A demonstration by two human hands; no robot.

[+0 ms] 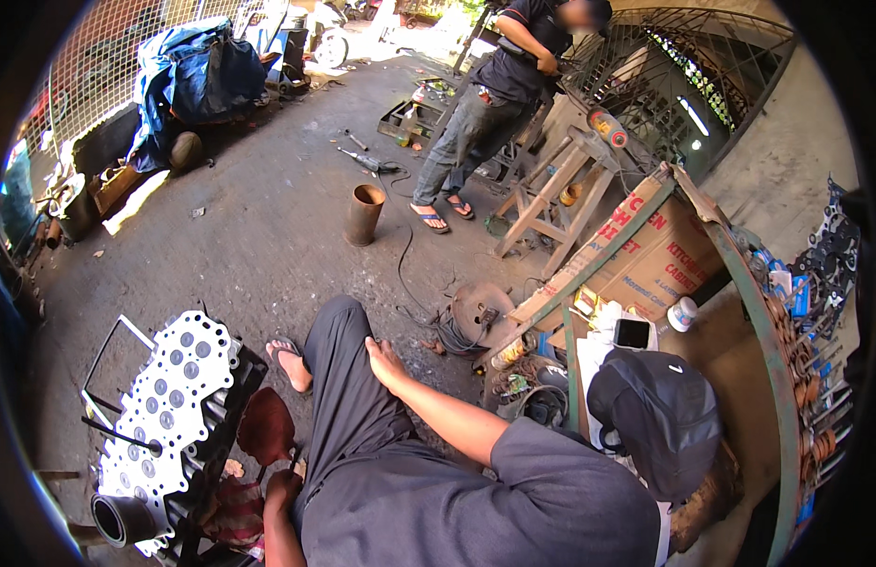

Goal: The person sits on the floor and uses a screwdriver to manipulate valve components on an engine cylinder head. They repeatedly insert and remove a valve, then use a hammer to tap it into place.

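Observation:
My right hand [387, 366] lies on my raised knee, its fingers stretched over the dark trouser leg and holding nothing. Low beside my left thigh, my left hand [283, 489] is curled. It sits right under the narrow end of a dark red, paddle-shaped piece [266, 423]; what its fingers hold is hidden. A red and pale cloth [235, 510] lies next to that hand. To the left stands an engine cylinder head [178, 378] with a bright flat face and several round dark valves. A black ring-shaped sleeve [124, 520] rests at its near end, and a thin rod crosses the face.
An upright rusty metal cylinder [364, 215] stands on the floor ahead, near a power tool [364, 161] with a cord. Beyond, a person [504, 94] stands by a wooden stool [561, 194] bearing a grinder [606, 128]. At right, a shelf frame holds a black backpack [657, 416].

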